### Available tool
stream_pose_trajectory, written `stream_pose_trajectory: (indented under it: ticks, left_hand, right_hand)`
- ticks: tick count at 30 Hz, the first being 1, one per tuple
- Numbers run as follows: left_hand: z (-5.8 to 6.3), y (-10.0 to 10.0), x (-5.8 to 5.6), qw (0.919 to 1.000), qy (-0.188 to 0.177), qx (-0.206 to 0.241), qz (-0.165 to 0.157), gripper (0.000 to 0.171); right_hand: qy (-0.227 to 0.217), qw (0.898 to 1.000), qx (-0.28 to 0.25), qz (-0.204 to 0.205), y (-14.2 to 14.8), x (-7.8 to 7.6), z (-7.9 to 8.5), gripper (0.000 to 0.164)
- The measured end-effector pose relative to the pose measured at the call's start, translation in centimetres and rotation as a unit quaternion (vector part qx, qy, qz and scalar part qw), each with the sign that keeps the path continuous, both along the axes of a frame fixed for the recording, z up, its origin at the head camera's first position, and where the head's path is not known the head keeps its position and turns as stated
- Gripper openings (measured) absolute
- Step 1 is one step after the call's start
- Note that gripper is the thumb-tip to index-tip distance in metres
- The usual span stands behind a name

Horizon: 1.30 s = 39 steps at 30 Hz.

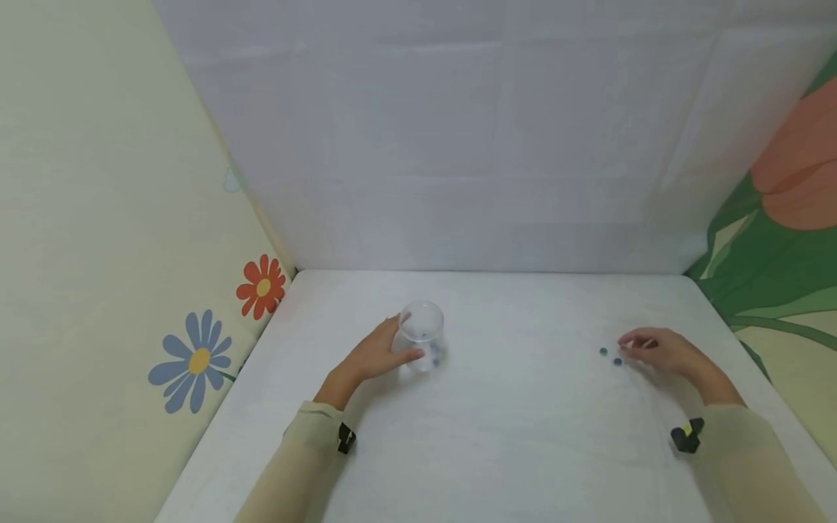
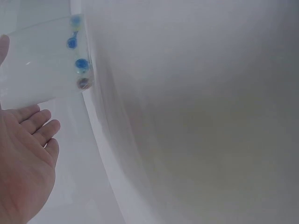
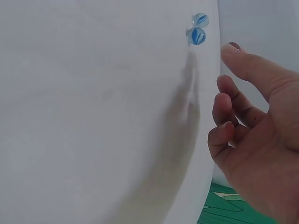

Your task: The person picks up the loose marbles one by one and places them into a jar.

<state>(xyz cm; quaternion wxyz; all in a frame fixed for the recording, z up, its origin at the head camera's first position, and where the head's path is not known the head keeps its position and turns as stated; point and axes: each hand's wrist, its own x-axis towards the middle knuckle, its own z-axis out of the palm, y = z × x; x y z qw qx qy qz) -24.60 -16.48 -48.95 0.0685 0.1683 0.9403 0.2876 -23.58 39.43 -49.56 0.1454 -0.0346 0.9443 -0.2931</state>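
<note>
A clear cup (image 1: 421, 335) stands upright on the white table, its open rim facing up. My left hand (image 1: 377, 354) holds it from the left, thumb on the near side and fingers round the far side. Several glass marbles (image 2: 81, 64), mostly blue, lie at the bottom inside the cup. Far to the right, my right hand (image 1: 660, 351) is low over the table beside two clear marbles with blue swirls (image 3: 196, 36). Its thumb and index tips come together, the other fingers curled; I cannot tell whether something sits between the tips.
The white table (image 1: 510, 436) runs back to a white cloth backdrop (image 1: 445, 145). A cream panel with printed flowers (image 1: 199, 361) borders the left side. On the right is a panel with large green leaves (image 1: 785, 269). A dark wrist device (image 1: 688, 436) sits at the right cuff.
</note>
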Motion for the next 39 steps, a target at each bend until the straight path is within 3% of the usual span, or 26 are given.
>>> stream_pose_trajectory:
  ticks: [19, 39]
  left_hand:
    - [0.3, 0.0, 0.1, 1.0000, -0.005, 0.000, -0.001, 0.097]
    - [-0.2, -0.2, 0.1, 0.9999, 0.004, 0.007, -0.007, 0.101]
  right_hand:
    - [0.036, 0.999, 0.008, 0.023, -2.9, 0.4, 3.0, 0.037]
    - [0.059, 0.996, -0.030, 0.057, -7.7, 0.7, 6.9, 0.041]
